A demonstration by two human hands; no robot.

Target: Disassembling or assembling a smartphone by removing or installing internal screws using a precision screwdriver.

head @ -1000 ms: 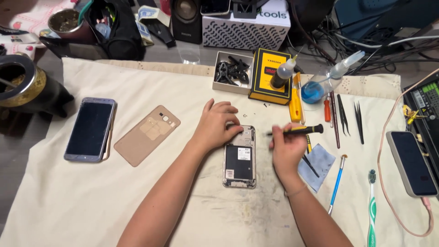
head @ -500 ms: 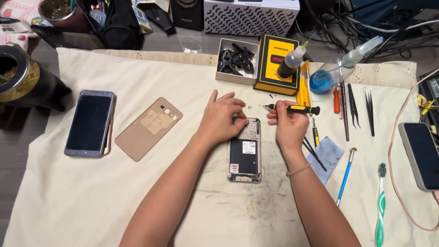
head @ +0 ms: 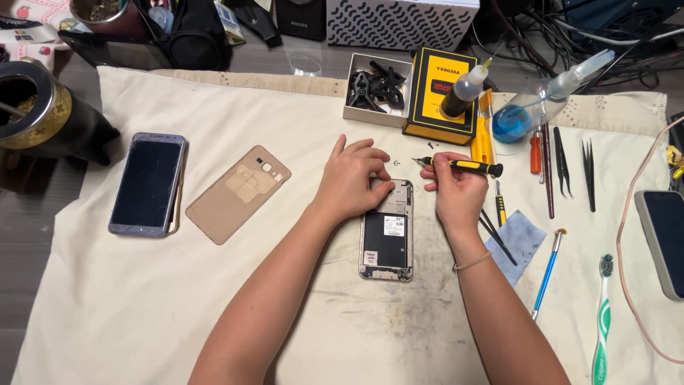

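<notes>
Three phones — one opened [head: 387,237], one blue [head: 147,184], one at the edge [head: 662,241] — two bottles [head: 463,89], one toothbrush [head: 602,319].

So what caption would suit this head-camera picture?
Left hand steadies an opened phone on a cloth while the right hand holds a screwdriver.

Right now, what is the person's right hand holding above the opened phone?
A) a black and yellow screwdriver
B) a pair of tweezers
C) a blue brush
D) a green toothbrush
A: the right hand grips a black and yellow screwdriver lying level just above the top of the opened phone, while the left hand rests on the phone's upper edge.
</notes>
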